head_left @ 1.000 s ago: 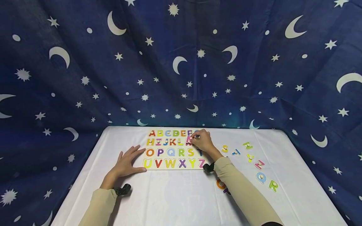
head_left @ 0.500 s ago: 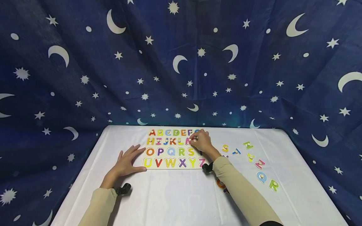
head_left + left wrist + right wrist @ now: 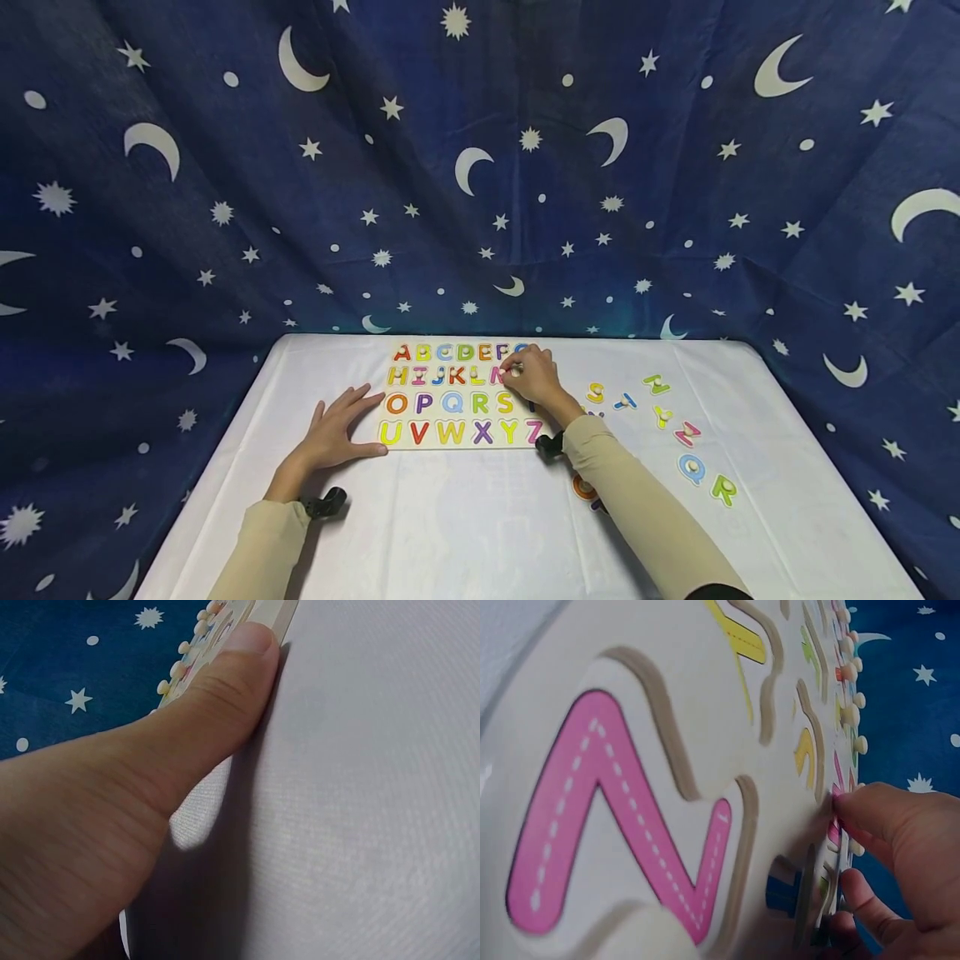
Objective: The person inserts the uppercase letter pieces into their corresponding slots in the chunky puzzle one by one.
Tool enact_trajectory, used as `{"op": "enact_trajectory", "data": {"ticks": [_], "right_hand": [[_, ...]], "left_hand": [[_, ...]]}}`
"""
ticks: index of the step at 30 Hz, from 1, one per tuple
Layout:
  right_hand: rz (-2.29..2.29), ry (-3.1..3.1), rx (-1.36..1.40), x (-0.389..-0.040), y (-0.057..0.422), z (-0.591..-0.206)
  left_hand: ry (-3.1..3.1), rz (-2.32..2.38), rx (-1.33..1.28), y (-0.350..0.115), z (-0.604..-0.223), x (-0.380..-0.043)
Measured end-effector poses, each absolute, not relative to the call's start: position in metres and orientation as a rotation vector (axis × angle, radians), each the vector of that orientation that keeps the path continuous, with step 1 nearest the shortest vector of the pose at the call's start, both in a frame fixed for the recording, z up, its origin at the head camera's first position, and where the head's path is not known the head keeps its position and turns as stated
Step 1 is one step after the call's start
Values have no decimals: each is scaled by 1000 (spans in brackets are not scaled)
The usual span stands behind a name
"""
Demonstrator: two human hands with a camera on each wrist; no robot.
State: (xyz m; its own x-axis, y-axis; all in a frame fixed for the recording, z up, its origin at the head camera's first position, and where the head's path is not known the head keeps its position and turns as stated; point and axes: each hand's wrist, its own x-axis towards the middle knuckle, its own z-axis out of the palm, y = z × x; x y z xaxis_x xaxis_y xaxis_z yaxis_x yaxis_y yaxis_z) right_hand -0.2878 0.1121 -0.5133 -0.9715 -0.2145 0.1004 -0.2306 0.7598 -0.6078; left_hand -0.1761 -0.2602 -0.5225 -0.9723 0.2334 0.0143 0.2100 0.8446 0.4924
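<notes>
A white alphabet puzzle board point(image 3: 461, 447) lies on the table. My left hand point(image 3: 333, 429) rests along its left side with the fingers spread. In the left wrist view the left thumb point(image 3: 232, 682) touches the board's near edge. My right hand point(image 3: 534, 375) pinches a pink letter M puzzle piece point(image 3: 497, 377) at the end of the second row. The right wrist view shows the thumb on the pink piece point(image 3: 835, 825); how deep it sits in its slot cannot be told. The right hand hides part of the G and the slot beyond M.
Knobbed letters fill the top row and the second row up to L. Right of the board lie loose letters, among them S point(image 3: 596, 392), T point(image 3: 625, 402), N point(image 3: 656, 384), Y point(image 3: 662, 417), Z point(image 3: 686, 433), Q point(image 3: 692, 468), R point(image 3: 723, 490) and O point(image 3: 583, 487). A starry cloth point(image 3: 390, 183) hangs behind.
My right hand has brought the pink M down from slightly above onto its place in the second row, then stays nearly still. The left hand has not moved.
</notes>
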Motion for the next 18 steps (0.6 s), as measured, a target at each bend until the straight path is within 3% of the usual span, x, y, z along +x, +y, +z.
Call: {"op": "enact_trajectory", "data": {"ticks": [5,11,18], "right_hand": [[1090,-2889,435,-287,130,-509],[1099,-2797,442,-287,185,-498],[1036,-2828,213,-281,269,-500]], "left_hand": [[2967,774,345,-259,-523,-175],[2975,779,340,-260,-525,-175],[2974,776,350,-261,-526,-177]]}}
